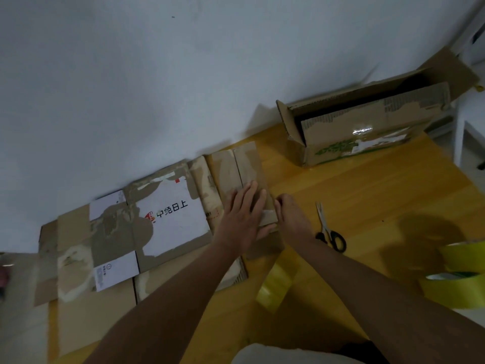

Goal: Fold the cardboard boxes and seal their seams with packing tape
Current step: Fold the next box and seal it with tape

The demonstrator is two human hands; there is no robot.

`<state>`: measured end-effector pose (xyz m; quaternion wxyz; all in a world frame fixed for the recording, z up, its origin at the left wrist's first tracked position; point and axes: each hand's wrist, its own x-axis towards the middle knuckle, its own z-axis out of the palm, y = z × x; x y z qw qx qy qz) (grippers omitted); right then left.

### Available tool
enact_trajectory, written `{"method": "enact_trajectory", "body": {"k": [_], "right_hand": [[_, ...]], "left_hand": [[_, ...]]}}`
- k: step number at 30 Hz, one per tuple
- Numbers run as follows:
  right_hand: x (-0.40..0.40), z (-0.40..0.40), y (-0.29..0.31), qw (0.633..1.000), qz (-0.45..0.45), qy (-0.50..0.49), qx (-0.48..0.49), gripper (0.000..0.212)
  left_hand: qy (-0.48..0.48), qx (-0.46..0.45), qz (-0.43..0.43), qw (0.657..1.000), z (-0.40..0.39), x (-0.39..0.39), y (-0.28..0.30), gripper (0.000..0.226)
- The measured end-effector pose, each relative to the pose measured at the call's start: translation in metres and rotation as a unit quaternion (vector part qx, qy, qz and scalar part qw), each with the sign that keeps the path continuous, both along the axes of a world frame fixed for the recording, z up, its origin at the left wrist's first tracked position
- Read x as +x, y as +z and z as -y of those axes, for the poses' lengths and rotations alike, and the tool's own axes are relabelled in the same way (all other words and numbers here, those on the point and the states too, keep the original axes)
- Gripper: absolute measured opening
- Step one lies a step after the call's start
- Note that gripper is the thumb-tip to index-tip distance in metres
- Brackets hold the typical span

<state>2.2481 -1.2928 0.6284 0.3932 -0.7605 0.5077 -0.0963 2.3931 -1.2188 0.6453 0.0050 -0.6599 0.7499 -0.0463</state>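
Note:
A small brown cardboard box (245,164) lies on the yellow table against the wall. My left hand (240,216) presses flat on its near top with straight fingers. My right hand (290,219) sits at the box's right near corner, fingers curled against the edge where a pale strip of tape (267,214) shows. A flattened white-and-brown printed box (168,216) lies to the left. Two rolls of yellow-green packing tape (456,274) stand at the right edge. A translucent yellowish tape piece or roll (274,287) lies between my forearms.
Black-handled scissors (328,229) lie just right of my right hand. An open cardboard box (367,127) with green print stands at the back right by the wall. More flattened cardboard (86,306) covers the table's left part. A white chair or frame (469,132) is at far right.

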Motion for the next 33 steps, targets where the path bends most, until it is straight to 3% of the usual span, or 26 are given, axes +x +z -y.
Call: {"method": "enact_trajectory", "body": {"k": [3, 5, 8, 11, 18, 21, 24, 26, 29, 31, 33], "right_hand": [[-0.001, 0.012, 0.002, 0.994, -0.065, 0.084, 0.011, 0.019], [-0.011, 0.017, 0.003, 0.989, -0.106, 0.107, 0.003, 0.023], [-0.034, 0.010, 0.014, 0.986, -0.125, 0.098, -0.050, 0.026], [-0.032, -0.007, 0.023, 0.971, -0.113, 0.183, -0.104, 0.032], [-0.019, 0.008, 0.024, 0.941, -0.217, 0.255, -0.057, 0.051], [-0.037, 0.010, 0.033, 0.972, -0.148, 0.180, -0.045, 0.033], [-0.047, 0.005, 0.051, 0.979, -0.010, 0.130, -0.158, 0.023], [-0.039, -0.002, 0.062, 0.964, 0.018, 0.200, -0.172, 0.017], [-0.015, -0.005, 0.063, 0.937, -0.068, 0.314, -0.135, 0.029], [0.000, -0.003, 0.068, 0.930, -0.121, 0.324, -0.126, 0.031], [0.010, -0.005, 0.073, 0.927, -0.151, 0.314, -0.136, 0.032]], "left_hand": [[0.004, 0.009, -0.004, 1.000, 0.000, 0.000, 0.001, 0.078], [0.005, 0.015, -0.016, 1.000, 0.000, 0.000, 0.002, 0.079], [0.008, 0.021, -0.020, 1.000, 0.001, 0.000, 0.002, 0.079], [0.007, 0.021, -0.014, 1.000, 0.001, -0.001, 0.003, 0.080], [0.015, 0.043, 0.007, 0.999, 0.002, -0.002, 0.007, 0.081], [0.025, 0.066, -0.010, 0.997, 0.002, -0.003, 0.012, 0.085], [0.018, 0.115, -0.026, 0.993, 0.003, 0.000, 0.021, 0.096], [-0.008, 0.176, -0.066, 0.982, 0.007, 0.008, 0.034, 0.100], [-0.015, 0.288, -0.139, 0.947, 0.018, 0.030, 0.070, 0.094], [0.015, 0.271, -0.216, 0.938, 0.013, 0.043, 0.087, 0.079], [0.098, 0.180, -0.328, 0.922, -0.007, 0.052, 0.088, 0.060]]}}
